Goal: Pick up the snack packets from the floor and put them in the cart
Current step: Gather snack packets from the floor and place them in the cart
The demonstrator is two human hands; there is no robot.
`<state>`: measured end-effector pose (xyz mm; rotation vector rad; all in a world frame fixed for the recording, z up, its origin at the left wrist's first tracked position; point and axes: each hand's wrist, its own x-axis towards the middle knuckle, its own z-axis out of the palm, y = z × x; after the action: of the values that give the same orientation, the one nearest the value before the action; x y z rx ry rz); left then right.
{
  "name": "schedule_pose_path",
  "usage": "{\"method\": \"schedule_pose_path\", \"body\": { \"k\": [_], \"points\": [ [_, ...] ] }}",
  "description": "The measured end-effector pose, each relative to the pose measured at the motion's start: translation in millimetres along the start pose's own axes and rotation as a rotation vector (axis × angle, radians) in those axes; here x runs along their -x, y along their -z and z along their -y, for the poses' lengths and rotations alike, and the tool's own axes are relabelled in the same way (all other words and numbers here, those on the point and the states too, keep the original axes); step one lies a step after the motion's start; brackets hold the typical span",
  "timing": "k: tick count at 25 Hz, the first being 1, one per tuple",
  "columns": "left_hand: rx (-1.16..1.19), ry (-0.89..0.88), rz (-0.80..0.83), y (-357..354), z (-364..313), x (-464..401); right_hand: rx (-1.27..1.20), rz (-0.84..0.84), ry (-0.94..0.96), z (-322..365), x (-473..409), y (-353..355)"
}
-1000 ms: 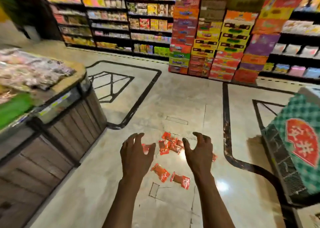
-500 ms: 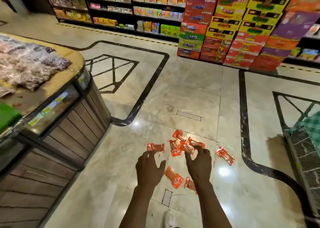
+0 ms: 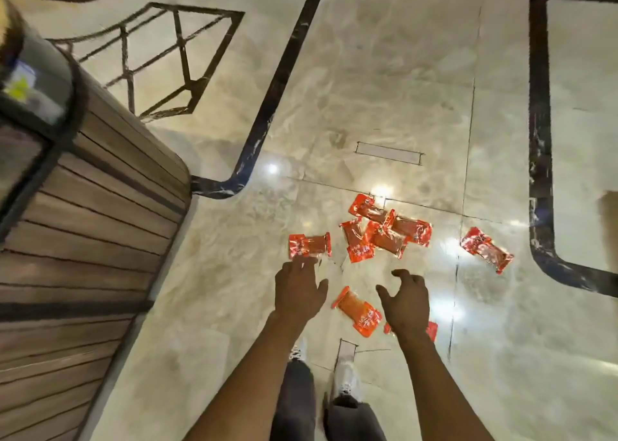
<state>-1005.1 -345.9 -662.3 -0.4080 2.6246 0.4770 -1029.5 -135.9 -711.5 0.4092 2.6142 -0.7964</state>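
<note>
Red snack packets (image 3: 384, 231) scattered on marble floor (image 3: 384, 89), left hand (image 3: 299, 288) spread just below single packet (image 3: 310, 245), right hand (image 3: 406, 302) loosely curled, empty, wooden counter (image 3: 90, 226) left

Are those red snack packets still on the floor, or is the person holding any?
All on the floor. The snack packets lie flat on the marble tiles; the left hand and right hand hover above them, holding none.
</note>
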Motion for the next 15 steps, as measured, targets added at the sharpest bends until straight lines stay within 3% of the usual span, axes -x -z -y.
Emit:
{"method": "schedule_pose_path", "body": {
  "k": [10, 15],
  "points": [
    [-0.382, -0.223, 0.1, -307, 138, -348, 0.444, 0.376, 0.102, -184, -209, -330],
    [-0.429, -0.321, 0.114, -383, 182, -453, 0.543, 0.404, 0.063, -240, -239, -424]
  ]
}}
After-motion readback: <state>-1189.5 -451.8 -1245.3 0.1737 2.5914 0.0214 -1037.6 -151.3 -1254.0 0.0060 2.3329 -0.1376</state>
